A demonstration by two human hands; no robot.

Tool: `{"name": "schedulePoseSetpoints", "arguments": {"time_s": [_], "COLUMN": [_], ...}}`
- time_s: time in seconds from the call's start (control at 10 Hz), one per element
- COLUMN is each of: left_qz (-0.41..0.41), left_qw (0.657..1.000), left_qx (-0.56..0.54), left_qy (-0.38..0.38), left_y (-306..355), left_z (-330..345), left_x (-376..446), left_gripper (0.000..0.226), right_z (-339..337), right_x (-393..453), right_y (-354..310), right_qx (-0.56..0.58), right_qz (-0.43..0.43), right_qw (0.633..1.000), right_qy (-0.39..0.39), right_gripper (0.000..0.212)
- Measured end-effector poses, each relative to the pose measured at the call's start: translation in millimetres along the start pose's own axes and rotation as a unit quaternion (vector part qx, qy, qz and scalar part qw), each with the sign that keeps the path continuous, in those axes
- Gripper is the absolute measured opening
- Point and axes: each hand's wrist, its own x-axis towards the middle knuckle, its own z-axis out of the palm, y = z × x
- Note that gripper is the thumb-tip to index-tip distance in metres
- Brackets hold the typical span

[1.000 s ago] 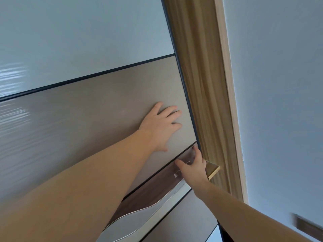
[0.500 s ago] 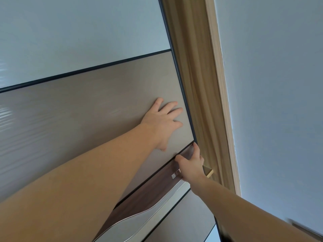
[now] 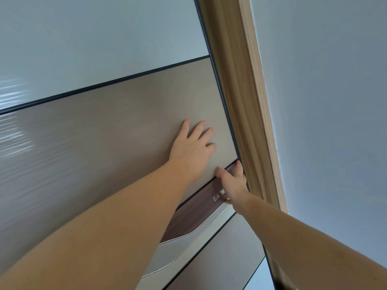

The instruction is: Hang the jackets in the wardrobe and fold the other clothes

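Wardrobe door (image 3: 125,132) fills the view, its edge against the wooden frame (image 3: 240,101); left hand (image 3: 192,149) presses flat with fingers spread, right hand (image 3: 233,185) curls around its edge handle (image 3: 217,196).

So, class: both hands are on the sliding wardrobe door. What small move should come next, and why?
Probably slide the door leftward, away from the wooden frame. The left hand lies flat on the beige panel and the right hand is at the door's edge; no wardrobe opening shows.
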Motion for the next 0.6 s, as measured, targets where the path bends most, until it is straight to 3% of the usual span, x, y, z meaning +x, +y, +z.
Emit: {"name": "schedulePoseSetpoints", "arguments": {"time_s": [0.2,0.4,0.6], "left_qz": [-0.020,-0.022,-0.069], "left_qw": [0.999,0.998,0.988], "left_qx": [-0.003,-0.029,-0.123], "left_qy": [-0.039,-0.049,-0.067], "left_y": [1,-5,-3], "left_z": [7,18,22], "left_x": [-44,-91,-159], "left_gripper": [0.062,0.066,0.068], "right_z": [-7,-4,0], "right_x": [0,-37,-111], "right_y": [-6,-3,3], "right_qx": [-0.001,-0.076,-0.374], "right_qz": [0.002,-0.058,-0.186], "right_qw": [1.000,0.995,0.908], "right_qy": [-0.003,-0.042,-0.037], "right_gripper": [0.099,0.068,0.074]}}
